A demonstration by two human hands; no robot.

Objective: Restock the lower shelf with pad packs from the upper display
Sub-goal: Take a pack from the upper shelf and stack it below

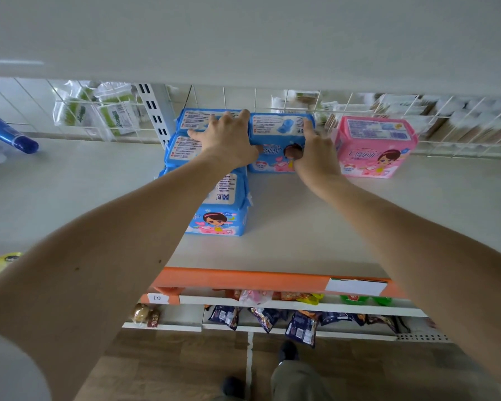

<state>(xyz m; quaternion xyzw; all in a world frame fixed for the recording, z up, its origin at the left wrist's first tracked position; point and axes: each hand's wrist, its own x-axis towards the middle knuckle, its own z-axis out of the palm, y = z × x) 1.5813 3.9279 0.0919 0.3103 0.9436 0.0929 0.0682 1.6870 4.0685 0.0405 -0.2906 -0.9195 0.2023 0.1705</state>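
Shelf point(301, 227): bears all the pad packs, a wire grid point(301, 105) behind them.
Left column point(185, 140): packs in file front to back.
Front pack point(220, 212): nearest the shelf edge.
Middle pack point(278, 134): just right of the column, at the back (a hand on each side).
Right pack point(373, 146): apart, further right.
Snack bags point(272, 316): on shelves below.

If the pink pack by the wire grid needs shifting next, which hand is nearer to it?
The right hand, probably. It rests on the right end of a blue plastic pad pack, right beside the pink plastic pad pack. The left hand lies flat on the blue pack's other end, farther off.
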